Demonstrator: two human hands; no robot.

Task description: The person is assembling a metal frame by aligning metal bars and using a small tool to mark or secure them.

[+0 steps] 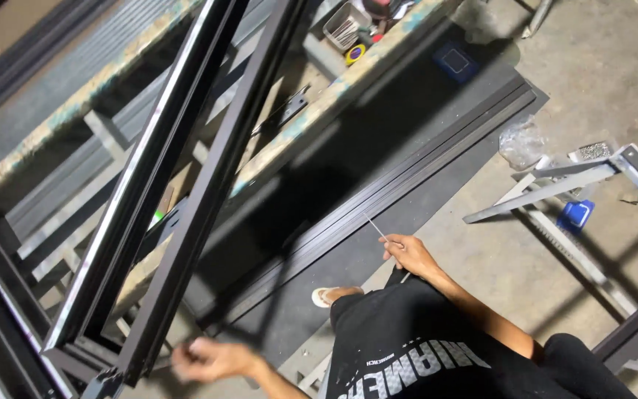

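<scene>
Dark metal window frame leans tilted against the workbench; left hand, blurred, curls at its lower corner. Right hand, well apart, pinches a thin white rod.

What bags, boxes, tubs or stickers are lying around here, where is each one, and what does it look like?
Plastic bag: clear and crumpled, on the concrete floor by the dark frame bars.
Blue tub: small and boxy, on the floor under the grey metal stand.
Basket: pale open box of small parts, on the workbench at top.
Tape roll: yellow ring beside the basket.
</scene>
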